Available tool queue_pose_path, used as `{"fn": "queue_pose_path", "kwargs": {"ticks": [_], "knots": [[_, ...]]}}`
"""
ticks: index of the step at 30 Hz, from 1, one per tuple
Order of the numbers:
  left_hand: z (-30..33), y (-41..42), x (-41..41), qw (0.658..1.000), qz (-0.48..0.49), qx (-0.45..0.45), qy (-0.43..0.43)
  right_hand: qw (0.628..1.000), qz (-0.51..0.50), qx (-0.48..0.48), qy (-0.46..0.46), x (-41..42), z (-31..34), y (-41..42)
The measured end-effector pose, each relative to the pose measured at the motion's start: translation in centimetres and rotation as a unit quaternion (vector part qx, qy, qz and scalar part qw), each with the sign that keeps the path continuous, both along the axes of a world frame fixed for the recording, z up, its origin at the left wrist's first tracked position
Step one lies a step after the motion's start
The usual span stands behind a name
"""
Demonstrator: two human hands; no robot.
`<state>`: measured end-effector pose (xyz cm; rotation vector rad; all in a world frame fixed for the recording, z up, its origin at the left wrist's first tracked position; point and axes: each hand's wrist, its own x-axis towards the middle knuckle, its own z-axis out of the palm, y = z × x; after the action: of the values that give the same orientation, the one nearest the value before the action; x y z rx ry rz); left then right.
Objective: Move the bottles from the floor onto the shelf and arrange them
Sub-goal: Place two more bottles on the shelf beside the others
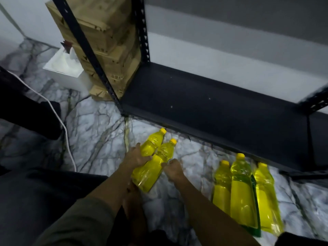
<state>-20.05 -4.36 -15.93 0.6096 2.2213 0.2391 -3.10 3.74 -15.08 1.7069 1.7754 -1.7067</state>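
Note:
Two yellow bottles with yellow caps are held side by side just above the marble floor, below the front edge of the dark shelf board (213,110). My left hand (136,157) grips the left yellow bottle (152,144) around its middle. My right hand (173,170) closes on the lower side of the right yellow bottle (159,162). Three more yellow bottles (243,192) stand together on the floor to the right, under the shelf's front lip. The shelf board carries nothing.
A stack of cardboard boxes (106,50) stands left of the black perforated shelf post (88,50). A white box (65,68) sits beside them. A white cable (60,121) runs across the marble floor. My dark trouser legs fill the lower left.

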Motion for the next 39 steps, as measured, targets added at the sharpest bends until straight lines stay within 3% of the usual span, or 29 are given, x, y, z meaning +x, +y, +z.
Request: {"fn": "queue_pose_path", "kwargs": {"ticks": [3, 5, 8, 10, 13, 15, 18, 25, 30, 33, 39], "knots": [[-0.9, -0.5, 0.8, 0.996, -0.042, -0.005, 0.08, 1.0, -0.015, -0.022, 0.001, -0.9, -1.3, -0.4], [-0.6, -0.3, 1.1, 0.996, -0.05, 0.003, 0.071, 0.999, -0.039, -0.023, 0.019, -0.8, -2.0, -0.5], [-0.6, -0.2, 3.1, 0.998, -0.052, 0.019, -0.004, 0.995, -0.088, -0.016, 0.043, 0.7, -2.2, -0.5], [-0.9, -0.6, 5.9, 0.997, 0.005, 0.043, -0.066, 0.994, -0.102, -0.007, 0.037, 2.7, -2.6, -0.5], [-1.8, -0.6, 11.0, 0.987, 0.042, 0.069, -0.14, 0.994, -0.091, 0.008, -0.061, 7.2, -4.5, -0.3], [-1.7, 0.0, 14.2, 0.983, 0.044, 0.047, -0.171, 0.99, -0.089, 0.048, -0.1, 11.1, -8.0, 0.3], [-2.3, 0.8, 17.8, 0.975, 0.069, 0.021, -0.209, 0.987, -0.134, 0.05, -0.068, 16.1, -8.5, 1.3], [-1.4, 1.5, 19.5, 0.929, 0.231, 0.027, -0.287, 0.979, -0.189, -0.05, 0.063, 17.8, -2.9, 0.5], [-2.0, 1.3, 19.1, 0.936, 0.257, 0.076, -0.227, 0.954, -0.249, -0.114, 0.125, 18.5, 0.9, 1.1], [4.5, 2.6, 19.5, 0.935, 0.24, 0.148, -0.213, 0.953, -0.232, -0.091, 0.172, 18.4, 4.5, 2.3], [16.6, 4.6, 21.3, 0.905, 0.211, 0.294, -0.223, 0.959, -0.182, 0.064, 0.206, 19.4, 16.1, 5.1]]}}
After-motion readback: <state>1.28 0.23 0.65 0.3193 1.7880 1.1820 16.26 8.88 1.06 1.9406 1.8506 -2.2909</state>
